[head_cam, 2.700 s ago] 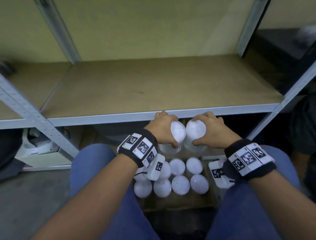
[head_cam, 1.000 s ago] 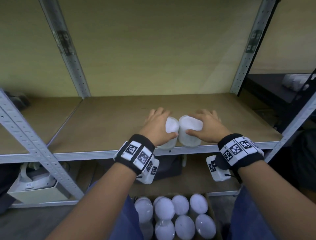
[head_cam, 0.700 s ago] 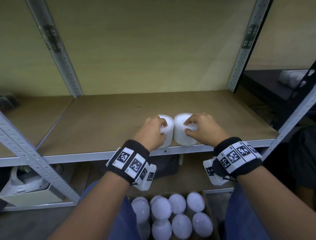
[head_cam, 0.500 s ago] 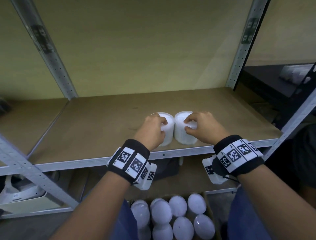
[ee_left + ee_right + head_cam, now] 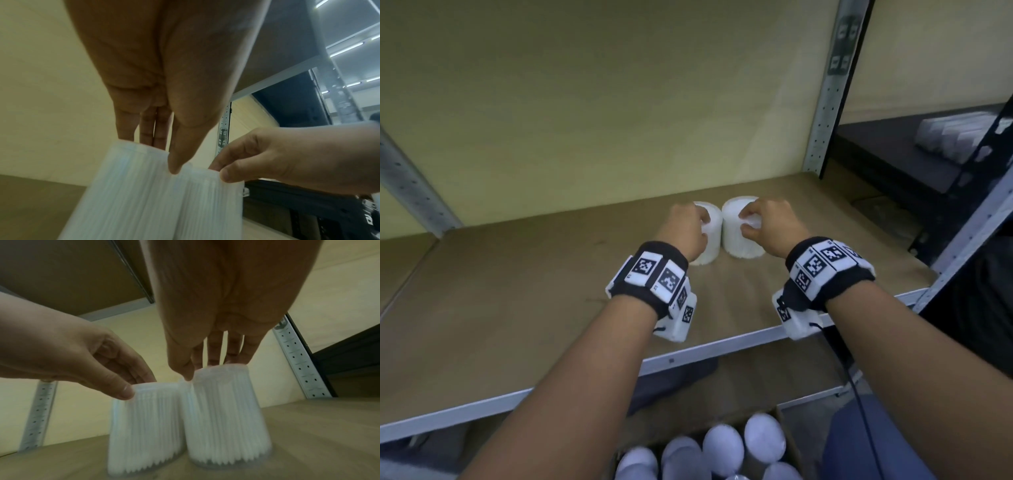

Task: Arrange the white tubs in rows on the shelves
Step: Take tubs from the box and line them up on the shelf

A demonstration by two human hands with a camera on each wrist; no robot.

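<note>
Two white ribbed tubs stand upright side by side, touching, in the middle of the brown shelf board. My left hand pinches the top rim of the left tub. My right hand pinches the top of the right tub. In the left wrist view the thumb presses the near rim of the left tub while the other fingers reach over its far side. In the right wrist view the thumb and fingers hold the lid of the right tub.
A cardboard box with several more white tubs sits on the floor below, between my knees. The shelf's metal front rail runs under my wrists. Perforated uprights frame the bay. A dark neighbouring shelf stands to the right.
Both hands lifted the two tubs from the box onto the shelf, stood them upright and moved them from the front edge toward the back.
</note>
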